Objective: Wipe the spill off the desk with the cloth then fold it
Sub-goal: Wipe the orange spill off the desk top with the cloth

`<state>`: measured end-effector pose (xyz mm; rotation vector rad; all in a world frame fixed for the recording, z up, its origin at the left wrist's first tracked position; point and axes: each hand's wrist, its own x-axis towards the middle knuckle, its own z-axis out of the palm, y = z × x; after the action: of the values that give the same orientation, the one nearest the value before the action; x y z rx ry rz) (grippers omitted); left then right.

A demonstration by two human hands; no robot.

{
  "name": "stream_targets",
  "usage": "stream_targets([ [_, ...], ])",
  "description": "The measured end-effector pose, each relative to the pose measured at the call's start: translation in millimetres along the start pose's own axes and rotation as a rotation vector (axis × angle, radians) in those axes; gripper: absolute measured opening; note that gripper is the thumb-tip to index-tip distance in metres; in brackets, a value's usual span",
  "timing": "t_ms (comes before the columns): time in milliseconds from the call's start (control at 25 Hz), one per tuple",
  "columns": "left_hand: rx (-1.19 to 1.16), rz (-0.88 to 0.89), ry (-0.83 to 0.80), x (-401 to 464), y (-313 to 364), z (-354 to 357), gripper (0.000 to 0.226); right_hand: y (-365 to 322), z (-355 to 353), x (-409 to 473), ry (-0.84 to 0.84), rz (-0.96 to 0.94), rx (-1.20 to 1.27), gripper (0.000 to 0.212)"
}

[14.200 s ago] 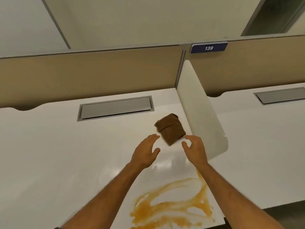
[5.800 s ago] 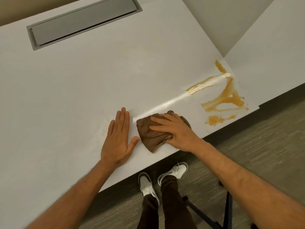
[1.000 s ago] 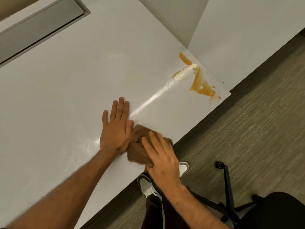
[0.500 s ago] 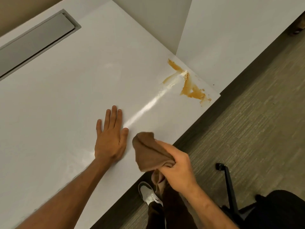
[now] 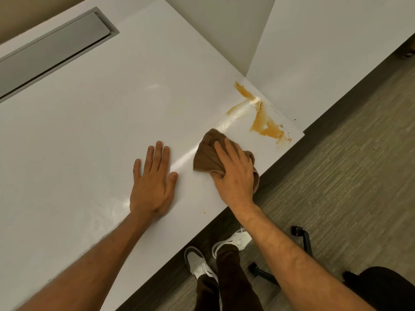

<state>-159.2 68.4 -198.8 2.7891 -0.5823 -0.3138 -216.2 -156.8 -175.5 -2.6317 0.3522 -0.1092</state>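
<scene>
A bunched brown cloth (image 5: 207, 153) lies on the white desk (image 5: 89, 131) near its front edge. My right hand (image 5: 233, 173) presses down on it, fingers spread over the top and thumb curled under the cloth's near edge. An orange-brown spill (image 5: 262, 124) streaks the desk's right front corner, a short way beyond the cloth. A wet shiny smear runs from the cloth up to the spill. My left hand (image 5: 153, 182) rests flat on the desk, fingers together, left of the cloth and not touching it.
A grey cable flap (image 5: 51, 50) is set into the desk at the back left. A white divider panel (image 5: 224, 30) separates this desk from the neighbouring desk (image 5: 325, 52). Below the edge are my shoes (image 5: 199, 263), a chair base (image 5: 303, 241) and carpet.
My right hand has brought the cloth from above the desk edge back down onto the surface, farther right and closer to the spill. My left hand has stayed flat in place.
</scene>
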Motion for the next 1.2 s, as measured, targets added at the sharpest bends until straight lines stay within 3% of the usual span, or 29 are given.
stream_targets([
  [200, -0.151, 0.006, 0.013, -2, -3, -3, 0.067, -15, -1, -47, -0.259, -0.255, 0.181, 0.070],
  [320, -0.091, 0.020, 0.003, -3, -3, -4, 0.068, -13, -8, -69, -0.363, -0.345, 0.260, 0.062],
  [400, -0.046, 0.024, -0.003, -3, -1, -4, 0.074, -7, -21, -69, -0.464, -0.218, 0.459, 0.059],
  [480, -0.020, 0.021, -0.004, -3, 1, -3, 0.079, 1, -45, -61, -0.571, 0.042, 0.757, 0.064],
  [640, 0.019, 0.012, -0.014, -2, 1, -3, 0.082, 33, -101, -37, -0.361, 0.327, 1.049, 0.060],
  [760, 0.017, 0.011, -0.028, -2, 3, -4, 0.081, 66, -139, -9, -0.101, 0.543, 0.922, 0.052],
  [880, 0.018, 0.010, -0.031, -2, 4, -6, 0.082, 97, -155, 24, 0.071, 0.568, 0.581, 0.046],
  [1040, 0.013, 0.008, -0.026, -2, 4, -6, 0.082, 118, -133, 43, -0.148, 0.415, 0.032, 0.077],
  [1200, -0.002, 0.006, -0.020, -2, 5, -7, 0.081, 112, -117, 26, -0.207, 0.349, -0.081, 0.087],
])
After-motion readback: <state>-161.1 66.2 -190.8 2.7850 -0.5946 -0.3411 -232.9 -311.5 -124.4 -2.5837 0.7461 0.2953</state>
